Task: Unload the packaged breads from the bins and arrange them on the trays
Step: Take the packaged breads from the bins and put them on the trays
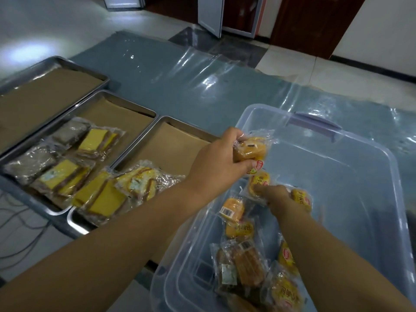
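A clear plastic bin [351, 140] stands at the right and holds several small packaged breads [240, 228]. My left hand [216, 161] is above the bin's left rim, shut on a small round packaged bread [251, 149]. Lower inside the bin, my right hand [275, 197] is closed on another small packaged bread [258, 183]. Three metal trays lined with brown paper lie at the left. The near tray [175, 140] carries sliced cake packs [105, 197] at its front end. The middle tray [121, 104] holds several dark and yellow packs [94, 140]. The far tray [56, 61] holds only paper.
A blue-grey table [180, 82] under a wrinkled clear plastic sheet carries everything. Grey cables [20, 221] hang over the floor at the lower left. An open white door [209, 14] and dark wooden doors stand at the far side of the room.
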The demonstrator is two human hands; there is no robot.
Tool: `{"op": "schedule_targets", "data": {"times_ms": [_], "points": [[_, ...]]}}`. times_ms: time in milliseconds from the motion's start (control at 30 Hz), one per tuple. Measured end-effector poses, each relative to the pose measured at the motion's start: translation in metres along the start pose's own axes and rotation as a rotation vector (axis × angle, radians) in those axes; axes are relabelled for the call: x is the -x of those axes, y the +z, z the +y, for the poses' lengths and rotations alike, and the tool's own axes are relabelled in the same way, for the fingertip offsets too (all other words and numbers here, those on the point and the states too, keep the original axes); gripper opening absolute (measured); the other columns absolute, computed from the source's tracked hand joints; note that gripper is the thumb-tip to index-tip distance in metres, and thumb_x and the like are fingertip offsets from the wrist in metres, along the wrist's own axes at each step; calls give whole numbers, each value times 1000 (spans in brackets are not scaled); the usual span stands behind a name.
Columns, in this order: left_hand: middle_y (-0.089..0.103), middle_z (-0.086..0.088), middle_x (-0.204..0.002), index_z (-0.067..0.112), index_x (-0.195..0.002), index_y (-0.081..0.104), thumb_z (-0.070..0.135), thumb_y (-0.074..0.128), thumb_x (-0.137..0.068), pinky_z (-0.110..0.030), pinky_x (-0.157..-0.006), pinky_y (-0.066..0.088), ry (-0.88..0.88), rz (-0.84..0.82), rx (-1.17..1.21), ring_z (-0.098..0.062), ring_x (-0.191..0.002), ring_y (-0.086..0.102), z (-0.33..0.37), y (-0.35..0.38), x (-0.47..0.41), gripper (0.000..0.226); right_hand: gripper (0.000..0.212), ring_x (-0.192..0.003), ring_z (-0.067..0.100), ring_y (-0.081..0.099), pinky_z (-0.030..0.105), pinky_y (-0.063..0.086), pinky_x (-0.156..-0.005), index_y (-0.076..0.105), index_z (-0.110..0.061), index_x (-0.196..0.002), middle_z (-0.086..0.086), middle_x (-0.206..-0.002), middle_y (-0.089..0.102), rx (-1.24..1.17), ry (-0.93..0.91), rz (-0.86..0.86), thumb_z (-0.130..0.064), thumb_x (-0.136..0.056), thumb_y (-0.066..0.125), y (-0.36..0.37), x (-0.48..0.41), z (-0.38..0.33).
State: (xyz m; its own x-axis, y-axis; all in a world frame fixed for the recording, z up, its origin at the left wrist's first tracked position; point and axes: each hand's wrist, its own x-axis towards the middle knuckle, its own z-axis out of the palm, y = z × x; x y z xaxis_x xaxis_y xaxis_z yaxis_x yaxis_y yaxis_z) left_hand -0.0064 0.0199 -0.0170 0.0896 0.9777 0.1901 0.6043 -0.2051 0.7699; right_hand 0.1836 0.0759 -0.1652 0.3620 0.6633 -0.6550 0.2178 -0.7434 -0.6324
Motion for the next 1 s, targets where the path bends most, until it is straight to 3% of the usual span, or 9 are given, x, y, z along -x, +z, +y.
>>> {"op": "schedule_targets", "data": {"times_ms": [133,233,400,467,600,700,800,900,1000], "points": [[59,16,-100,36,-113,41,48,71,-76,-9,-63,41,-2,-2,-4,-6,-83,59,-1,2,0,49,54,-74,22,52,36,48,-66,51,-4,-122,10,-97,55,-8,-54,15,-27,-78,71,-9,21,5],[64,10,-104,33,-114,43,48,72,-76,-18,-67,46,-1,11,5,-10,-87,61,-1,2,-1,50,50,-84,31,59,45,52,-77,49,-1,-119,16,-97,57,-94,-135,108,-22,-78,69,-22,39,0],[62,12,-104,35,-115,42,48,71,-76,-29,-75,52,-27,-5,17,-11,-90,62,0,2,-1,50,39,-72,22,54,38,47,-68,43,-10,-102,2,-79,51,-166,-414,295,-21,-77,70,-43,74,-20],[62,13,-101,36,-113,42,50,70,-76,-31,-75,53,-21,17,35,-11,-89,63,2,2,1,48,37,-68,15,55,28,44,-56,43,-15,-99,-2,-78,52,-200,-549,325,-22,-77,71,-45,91,-28],[64,15,-95,43,-102,42,49,72,-72,-30,-73,53,16,231,152,-6,-84,62,13,-7,11,43,33,-62,6,57,19,44,-51,42,-31,-85,-7,-76,53,-248,-787,339,-29,-75,73,-43,133,-40],[61,17,-93,44,-100,41,44,75,-71,-28,-71,55,41,345,268,-2,-82,61,18,-17,20,44,34,-65,-5,59,9,45,-48,44,-36,-93,-9,-78,57,-234,-974,304,-35,-76,73,-38,167,-55],[60,23,-96,46,-108,41,50,74,-68,-27,-71,56,22,430,381,1,-83,63,14,-34,26,52,40,-70,-1,61,16,51,-53,43,-35,-103,-12,-84,58,-120,-1102,247,-36,-77,72,-23,197,-73],[63,14,-95,48,-115,35,57,71,-65,-24,-66,56,-25,497,444,1,-80,64,0,-61,31,62,38,-71,5,60,27,52,-61,40,-39,-101,-13,-84,57,31,-1159,208,-38,-77,69,7,220,-89],[61,7,-107,40,-123,32,59,68,-65,-34,-75,56,-107,534,455,-7,-89,63,-25,-97,37,71,37,-74,5,59,31,49,-63,41,-31,-105,-13,-86,56,108,-1182,148,-44,-80,66,52,237,-104]]}}
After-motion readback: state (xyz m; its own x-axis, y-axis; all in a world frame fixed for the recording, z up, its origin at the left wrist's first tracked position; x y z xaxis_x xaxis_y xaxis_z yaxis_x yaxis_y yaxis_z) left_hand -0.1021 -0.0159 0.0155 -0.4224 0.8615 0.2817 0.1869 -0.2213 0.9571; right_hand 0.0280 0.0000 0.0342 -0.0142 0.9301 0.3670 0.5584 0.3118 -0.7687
